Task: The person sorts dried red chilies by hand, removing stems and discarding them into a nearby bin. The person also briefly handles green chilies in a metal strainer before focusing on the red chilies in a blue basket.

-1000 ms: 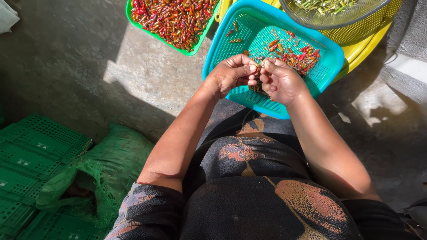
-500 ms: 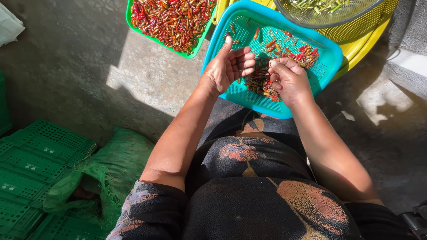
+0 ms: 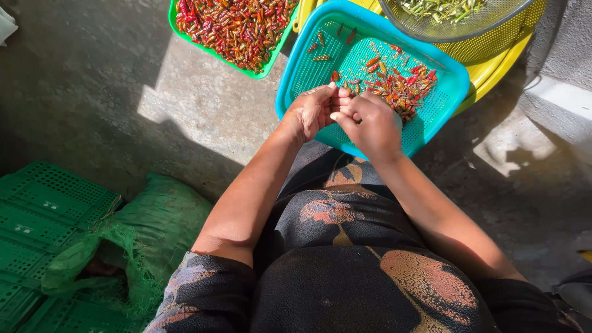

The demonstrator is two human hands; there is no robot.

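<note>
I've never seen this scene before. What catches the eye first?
Two hands, left hand and right hand, meet fingertip to fingertip over a blue basket scattered with red chillies. Behind it at upper left, a green tray is heaped with more chillies.

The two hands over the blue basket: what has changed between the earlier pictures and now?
Half a second ago the left hand was open and the right hand lay on the chillies. Now both hands meet again, fingers pinched together at the near edge of the blue basket; what they pinch is hidden. The green basket, yellow basket and green sack stayed put.
</note>
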